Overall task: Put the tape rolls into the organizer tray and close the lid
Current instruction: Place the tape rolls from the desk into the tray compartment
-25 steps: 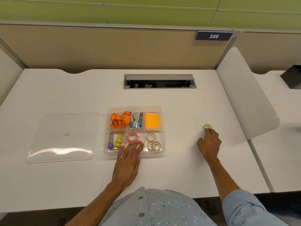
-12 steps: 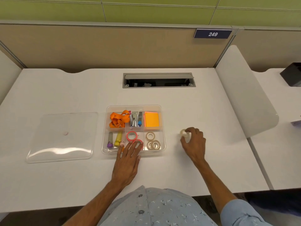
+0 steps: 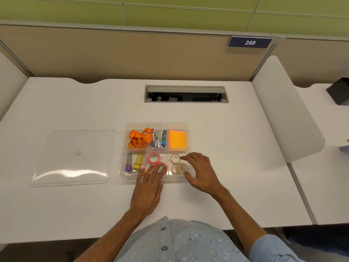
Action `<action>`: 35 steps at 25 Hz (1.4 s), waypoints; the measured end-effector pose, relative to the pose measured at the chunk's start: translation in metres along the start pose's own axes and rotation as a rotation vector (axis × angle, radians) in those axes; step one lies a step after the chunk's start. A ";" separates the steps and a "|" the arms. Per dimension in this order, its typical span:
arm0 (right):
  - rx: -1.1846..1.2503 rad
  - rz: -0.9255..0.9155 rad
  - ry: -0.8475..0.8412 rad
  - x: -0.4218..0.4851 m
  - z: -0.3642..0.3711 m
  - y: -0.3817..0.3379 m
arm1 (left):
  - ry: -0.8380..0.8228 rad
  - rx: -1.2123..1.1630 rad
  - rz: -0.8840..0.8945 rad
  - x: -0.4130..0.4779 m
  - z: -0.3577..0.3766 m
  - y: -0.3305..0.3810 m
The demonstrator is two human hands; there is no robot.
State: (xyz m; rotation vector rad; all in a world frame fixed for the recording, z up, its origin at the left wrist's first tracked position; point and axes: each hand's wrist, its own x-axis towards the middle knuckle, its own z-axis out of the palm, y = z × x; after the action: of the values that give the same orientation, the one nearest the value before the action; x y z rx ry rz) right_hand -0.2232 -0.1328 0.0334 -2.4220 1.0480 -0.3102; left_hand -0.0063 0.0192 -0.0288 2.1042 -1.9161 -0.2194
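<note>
The clear organizer tray sits mid-desk with its top off. Its front middle compartment holds two pink tape rolls; the front right one holds several beige tape rolls. My left hand lies flat on the tray's front edge, with its fingertips over the nearer pink roll. My right hand hovers at the front right compartment, fingers spread and empty, index tip beside a beige roll. The clear lid lies flat on the desk, left of the tray.
The tray's other compartments hold an orange lanyard, a stapler, orange sticky notes and small tubes. An open cable hatch is behind the tray. A white divider panel stands at the right.
My right hand carried a beige roll from the right part of the desk leftwards to the tray's front right compartment and now holds nothing. My left hand stayed on the tray.
</note>
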 end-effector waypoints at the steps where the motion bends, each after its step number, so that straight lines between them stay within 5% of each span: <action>1: 0.006 0.009 0.000 0.000 0.000 0.000 | 0.000 -0.001 -0.003 0.000 0.000 0.001; 9: -0.053 0.083 -0.049 0.018 -0.010 -0.008 | -0.013 -0.003 -0.007 0.002 0.000 0.001; 18: -0.520 0.013 -0.285 0.029 0.006 -0.024 | -0.066 -0.007 -0.017 0.001 -0.008 0.004; 29: -0.518 0.137 -0.205 0.036 0.013 -0.037 | -0.130 -0.024 -0.044 0.001 -0.020 0.009; 35: -0.526 0.031 -0.230 0.031 0.011 -0.034 | -0.150 -0.026 -0.047 0.002 -0.024 0.009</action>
State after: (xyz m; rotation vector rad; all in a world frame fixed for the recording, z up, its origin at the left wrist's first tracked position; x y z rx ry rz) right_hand -0.1770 -0.1319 0.0416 -2.8023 1.1681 0.2892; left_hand -0.0079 0.0195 -0.0032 2.1731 -1.9352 -0.4217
